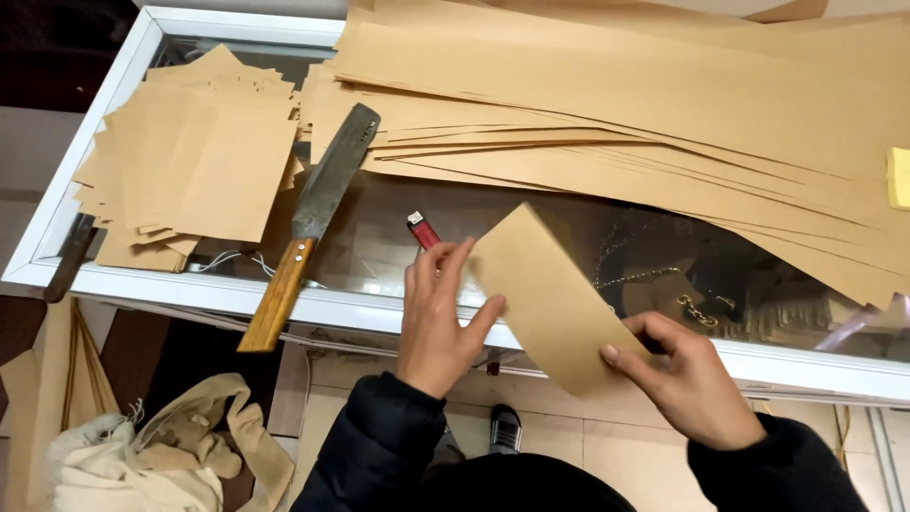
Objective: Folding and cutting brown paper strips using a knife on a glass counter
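A folded piece of brown paper is held tilted over the front edge of a glass-topped counter. My right hand pinches its lower corner between thumb and fingers. At the paper's left edge my left hand presses with spread fingers and thumb. Both sleeves are dark.
A large knife with a wooden handle lies on the glass, handle past the edge. A stack of cut brown sheets sits at the left. Long brown sheets fan across the back. A red lighter, a yellow sponge, and cloth below left.
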